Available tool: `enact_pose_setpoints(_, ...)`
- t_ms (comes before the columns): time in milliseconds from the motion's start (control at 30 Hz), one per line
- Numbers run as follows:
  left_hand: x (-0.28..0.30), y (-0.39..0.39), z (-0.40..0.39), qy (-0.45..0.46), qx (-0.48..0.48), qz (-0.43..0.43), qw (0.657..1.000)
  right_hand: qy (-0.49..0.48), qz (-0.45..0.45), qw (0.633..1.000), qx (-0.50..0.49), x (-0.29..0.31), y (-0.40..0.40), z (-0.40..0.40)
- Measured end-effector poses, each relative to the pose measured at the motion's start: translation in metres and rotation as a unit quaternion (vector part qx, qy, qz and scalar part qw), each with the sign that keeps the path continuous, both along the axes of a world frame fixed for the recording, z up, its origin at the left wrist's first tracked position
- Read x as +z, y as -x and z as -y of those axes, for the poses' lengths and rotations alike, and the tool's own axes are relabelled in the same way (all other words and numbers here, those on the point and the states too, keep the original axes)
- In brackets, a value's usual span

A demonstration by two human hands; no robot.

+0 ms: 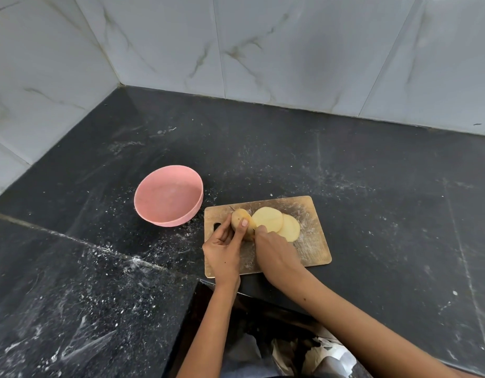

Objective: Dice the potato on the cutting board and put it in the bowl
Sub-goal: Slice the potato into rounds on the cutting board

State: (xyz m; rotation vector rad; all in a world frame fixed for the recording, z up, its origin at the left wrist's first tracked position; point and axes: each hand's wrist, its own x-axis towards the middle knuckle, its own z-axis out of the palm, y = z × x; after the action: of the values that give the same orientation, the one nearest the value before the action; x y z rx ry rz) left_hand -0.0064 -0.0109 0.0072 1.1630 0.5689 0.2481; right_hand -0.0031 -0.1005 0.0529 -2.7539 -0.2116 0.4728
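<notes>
On the black desk [372, 214], head view: wooden cutting board [315, 241] at centre, left hand [225, 246] curled round the uncut potato [240, 218] end, pinning it down. Two cut slices [268, 219] lie overlapped at the potato's 3 o'clock. Right hand [274, 252] closed beside potato, its grip hidden; pink bowl [169, 197] at the board's 10 o'clock.

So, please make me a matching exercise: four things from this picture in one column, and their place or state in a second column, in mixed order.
Things:
1. bowl
2. potato
3. slices
4. cutting board

Place or state:
A. held by the left hand
B. pink, left of the board, nothing in it
C. wooden, lying on the dark counter
D. flat and overlapping, beside the right hand

Pairs: 1-B, 2-A, 3-D, 4-C
</notes>
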Motion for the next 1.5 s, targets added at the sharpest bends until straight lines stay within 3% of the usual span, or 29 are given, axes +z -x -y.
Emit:
enact_pose_setpoints(500, 0.002, -0.001, 0.006, -0.041, -0.001, 0.005, 0.999, -0.004, -0.002, 1.000, -0.015, -0.001, 0.015, 0.006)
enact_pose_setpoints(1500, -0.005, -0.005, 0.003, -0.019, 0.016, 0.000, 1.000, -0.007, -0.028, 0.999, -0.029, -0.015, 0.012, 0.005)
